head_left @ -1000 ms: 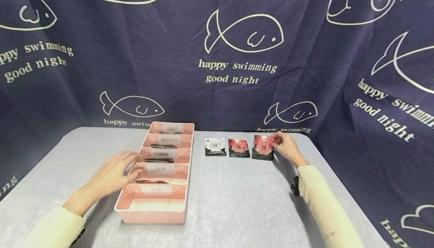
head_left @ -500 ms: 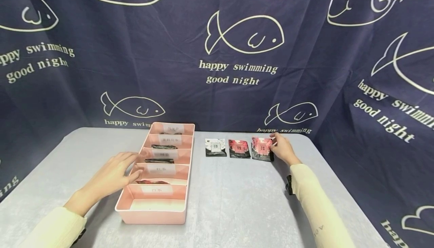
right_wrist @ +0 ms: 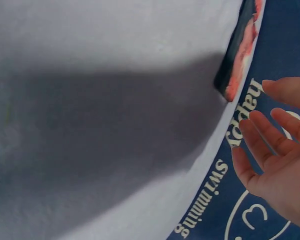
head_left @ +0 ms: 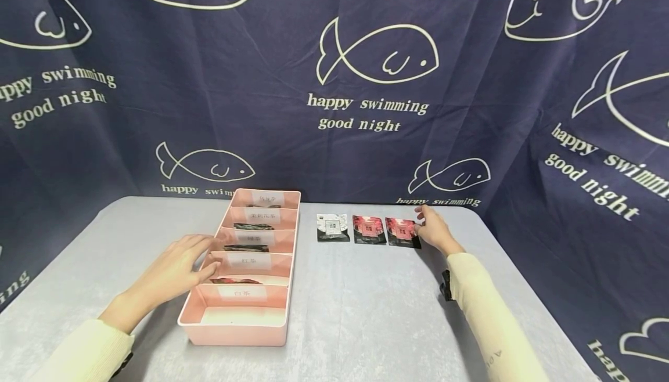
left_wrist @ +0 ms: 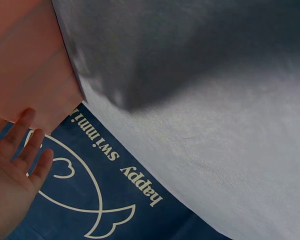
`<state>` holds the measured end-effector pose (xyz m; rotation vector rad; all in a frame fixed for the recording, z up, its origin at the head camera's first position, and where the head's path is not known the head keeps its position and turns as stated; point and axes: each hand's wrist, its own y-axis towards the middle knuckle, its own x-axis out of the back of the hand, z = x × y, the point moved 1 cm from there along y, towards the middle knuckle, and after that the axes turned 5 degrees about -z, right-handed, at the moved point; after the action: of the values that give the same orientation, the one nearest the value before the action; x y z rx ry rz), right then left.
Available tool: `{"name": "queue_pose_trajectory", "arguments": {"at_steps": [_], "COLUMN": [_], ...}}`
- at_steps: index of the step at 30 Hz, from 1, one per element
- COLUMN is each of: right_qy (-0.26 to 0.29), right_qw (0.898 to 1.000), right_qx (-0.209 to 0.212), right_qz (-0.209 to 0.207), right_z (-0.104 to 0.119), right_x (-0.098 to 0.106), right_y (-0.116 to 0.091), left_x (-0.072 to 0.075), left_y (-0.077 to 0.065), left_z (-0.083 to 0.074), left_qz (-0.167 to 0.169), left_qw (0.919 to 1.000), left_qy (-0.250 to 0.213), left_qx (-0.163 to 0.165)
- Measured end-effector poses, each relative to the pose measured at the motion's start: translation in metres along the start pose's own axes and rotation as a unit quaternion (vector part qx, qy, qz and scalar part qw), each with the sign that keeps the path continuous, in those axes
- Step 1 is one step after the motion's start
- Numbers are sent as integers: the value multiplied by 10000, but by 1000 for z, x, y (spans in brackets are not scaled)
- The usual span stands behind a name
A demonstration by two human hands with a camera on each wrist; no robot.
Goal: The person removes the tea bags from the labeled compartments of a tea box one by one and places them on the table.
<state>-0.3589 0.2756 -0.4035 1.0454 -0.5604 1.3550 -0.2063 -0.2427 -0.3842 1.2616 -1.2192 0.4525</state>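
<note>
Fingers are held apart on the left hand (head_left: pixel 175 266) at the pink tray (head_left: pixel 235 335) and right hand (head_left: pixel 436 234) by the rightmost packet (head_left: pixel 402 232)

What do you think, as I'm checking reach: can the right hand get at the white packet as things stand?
Probably yes. The right hand holds nothing, and nothing covers the white packet. The middle packet and rightmost packet lie between, but look low enough to reach over.

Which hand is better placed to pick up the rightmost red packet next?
Probably the right hand: its fingers are relaxed and right beside the rightmost red packet, while the left hand is over at the pink box.
</note>
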Motion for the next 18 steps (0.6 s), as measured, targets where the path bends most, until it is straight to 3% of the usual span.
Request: {"name": "queue_pose_trajectory", "arguments": {"at_steps": [18], "right_qy": [45], "right_qw": [9940], "right_qx": [1072], "right_qz": [-217], "right_z": [46], "right_x": [0], "right_y": [-9], "left_x": [1], "left_y": [0], "left_z": [0], "left_qz": [19], "left_qw": [10000], "left_qy": [7], "left_qx": [-26]}}
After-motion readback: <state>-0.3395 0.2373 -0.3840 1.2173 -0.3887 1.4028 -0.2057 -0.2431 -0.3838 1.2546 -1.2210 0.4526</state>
